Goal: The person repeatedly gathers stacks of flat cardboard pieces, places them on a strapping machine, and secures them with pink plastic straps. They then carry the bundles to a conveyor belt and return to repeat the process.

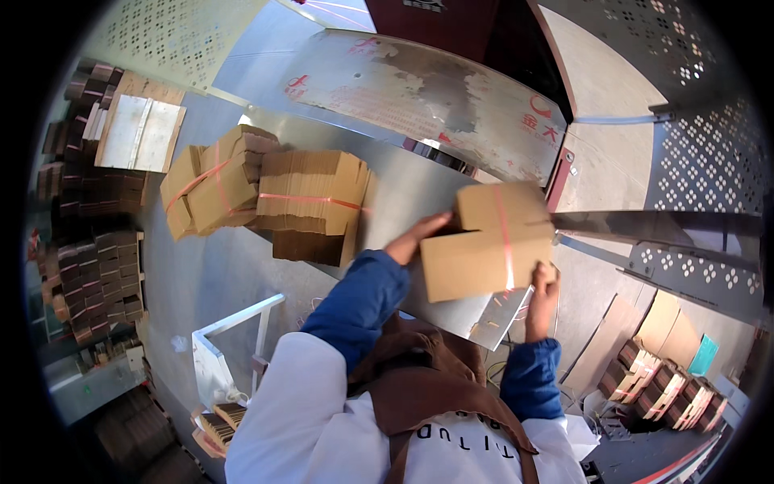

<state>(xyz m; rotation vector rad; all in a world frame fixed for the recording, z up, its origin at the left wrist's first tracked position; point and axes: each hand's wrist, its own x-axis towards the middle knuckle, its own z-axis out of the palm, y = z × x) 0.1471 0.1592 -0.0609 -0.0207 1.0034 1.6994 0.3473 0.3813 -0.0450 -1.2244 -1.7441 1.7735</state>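
Note:
Between my two hands is a bundle of flat brown cardboard pieces with a pink strap round it, above the right part of a metal worktable. My left hand grips its left side near the notch, with part of the fingers hidden by the cardboard. At the lower right corner, my right hand has its fingers closed on the edge. Two more strapped parts of the cardboard stock sit to the left: an upright bundle and a tilted bundle leaning beside it.
Behind the table stands a machine with a worn metal plate. A metal bar juts in at right. Left lies a white frame and stacked cardboard. More strapped bundles stand at lower right.

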